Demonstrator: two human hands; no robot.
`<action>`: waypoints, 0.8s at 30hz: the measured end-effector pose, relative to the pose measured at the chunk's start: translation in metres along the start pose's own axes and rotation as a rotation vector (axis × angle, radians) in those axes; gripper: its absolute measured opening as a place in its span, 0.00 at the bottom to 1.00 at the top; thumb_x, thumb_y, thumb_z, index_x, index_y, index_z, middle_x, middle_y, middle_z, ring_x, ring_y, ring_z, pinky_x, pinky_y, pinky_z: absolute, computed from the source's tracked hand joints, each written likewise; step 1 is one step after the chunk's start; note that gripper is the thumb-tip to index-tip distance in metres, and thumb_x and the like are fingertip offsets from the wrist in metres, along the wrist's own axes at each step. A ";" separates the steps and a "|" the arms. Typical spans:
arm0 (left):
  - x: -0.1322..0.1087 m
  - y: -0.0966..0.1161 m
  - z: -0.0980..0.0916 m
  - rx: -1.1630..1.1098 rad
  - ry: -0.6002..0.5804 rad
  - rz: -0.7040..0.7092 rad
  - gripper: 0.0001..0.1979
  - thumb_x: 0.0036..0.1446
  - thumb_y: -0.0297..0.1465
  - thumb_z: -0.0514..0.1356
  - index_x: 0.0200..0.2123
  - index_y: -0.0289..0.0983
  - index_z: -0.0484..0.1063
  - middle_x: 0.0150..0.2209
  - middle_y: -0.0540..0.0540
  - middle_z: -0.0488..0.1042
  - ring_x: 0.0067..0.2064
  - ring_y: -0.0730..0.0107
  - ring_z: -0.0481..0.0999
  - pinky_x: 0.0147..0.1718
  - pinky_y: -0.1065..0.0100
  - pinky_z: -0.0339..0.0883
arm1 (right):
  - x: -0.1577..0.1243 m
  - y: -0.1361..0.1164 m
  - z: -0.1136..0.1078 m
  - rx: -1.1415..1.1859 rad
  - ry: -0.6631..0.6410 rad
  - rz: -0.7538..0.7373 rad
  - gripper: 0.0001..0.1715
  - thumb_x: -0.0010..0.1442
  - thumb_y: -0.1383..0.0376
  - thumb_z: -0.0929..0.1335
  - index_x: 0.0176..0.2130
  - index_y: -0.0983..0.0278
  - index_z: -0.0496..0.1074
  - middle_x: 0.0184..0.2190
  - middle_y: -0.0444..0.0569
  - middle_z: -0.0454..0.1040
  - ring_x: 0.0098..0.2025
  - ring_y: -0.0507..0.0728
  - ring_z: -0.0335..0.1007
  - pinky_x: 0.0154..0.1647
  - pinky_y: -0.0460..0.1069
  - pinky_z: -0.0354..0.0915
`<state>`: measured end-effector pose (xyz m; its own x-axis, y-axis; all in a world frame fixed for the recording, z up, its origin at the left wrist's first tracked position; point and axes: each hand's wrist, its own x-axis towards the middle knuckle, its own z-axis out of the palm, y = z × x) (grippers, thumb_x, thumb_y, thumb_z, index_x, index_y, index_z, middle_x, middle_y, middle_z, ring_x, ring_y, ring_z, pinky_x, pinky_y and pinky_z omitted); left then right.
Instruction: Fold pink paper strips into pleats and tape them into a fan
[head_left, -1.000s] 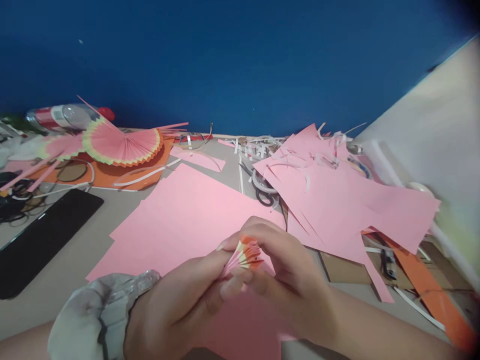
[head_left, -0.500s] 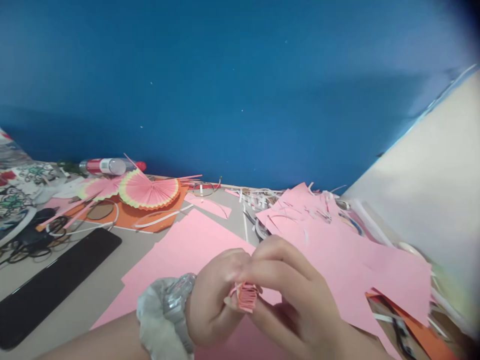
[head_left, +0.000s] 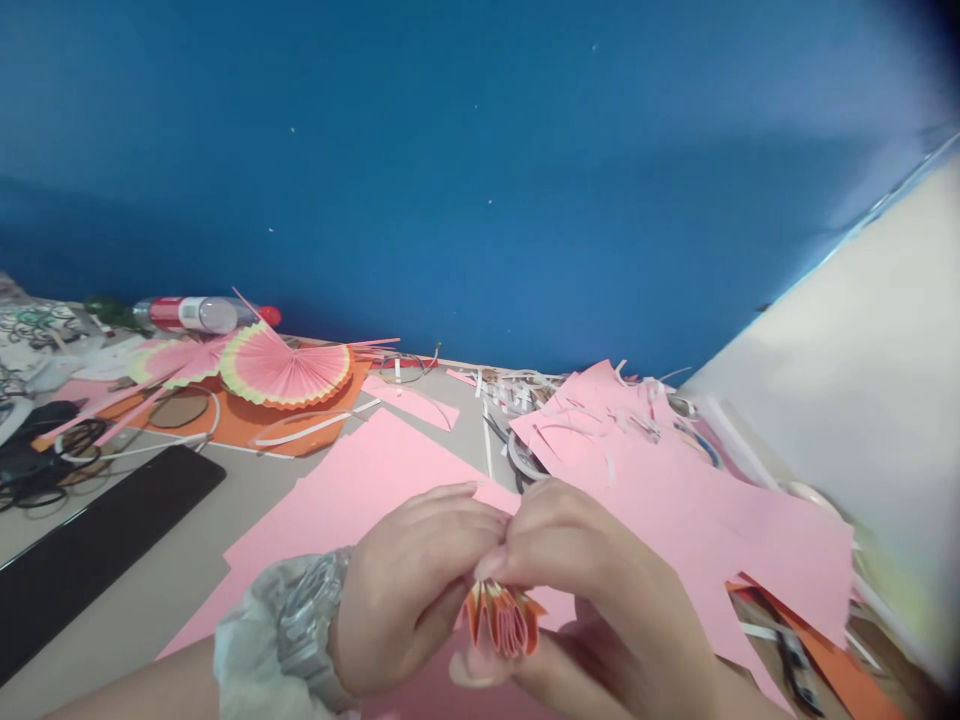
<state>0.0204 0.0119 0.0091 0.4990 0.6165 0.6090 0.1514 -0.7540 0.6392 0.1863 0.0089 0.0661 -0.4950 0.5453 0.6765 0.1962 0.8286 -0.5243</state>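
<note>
Between the left hand (head_left: pixel 416 590), curled close around it, and the right hand (head_left: pixel 611 590), pinching it, the pleated paper (head_left: pixel 504 622) shows its folds spread wider than 0.5 s ago, suggesting they are being loosened.

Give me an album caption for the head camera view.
Left hand and right hand meet around pleated paper over pink sheets, an opened paper fan beyond, before a blue wall.
</note>
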 end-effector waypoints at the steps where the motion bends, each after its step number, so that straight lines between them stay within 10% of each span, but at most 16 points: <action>1: -0.001 -0.001 0.000 0.010 0.010 -0.008 0.09 0.60 0.31 0.50 0.38 0.39 0.68 0.42 0.44 0.76 0.47 0.64 0.74 0.56 0.57 0.59 | 0.000 0.000 0.000 -0.004 0.004 0.004 0.14 0.55 0.67 0.70 0.43 0.61 0.67 0.24 0.44 0.72 0.31 0.52 0.71 0.31 0.46 0.68; 24: 0.004 -0.008 -0.005 0.184 -0.044 0.115 0.11 0.55 0.26 0.52 0.42 0.38 0.64 0.39 0.46 0.76 0.44 0.70 0.74 0.58 0.62 0.54 | 0.005 -0.003 -0.008 -0.178 -0.117 -0.043 0.07 0.54 0.72 0.64 0.33 0.61 0.65 0.28 0.47 0.71 0.32 0.54 0.69 0.32 0.49 0.66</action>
<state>0.0172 0.0216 0.0089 0.5586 0.5163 0.6492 0.2421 -0.8501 0.4677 0.1902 0.0104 0.0751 -0.5989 0.4992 0.6261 0.3141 0.8657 -0.3898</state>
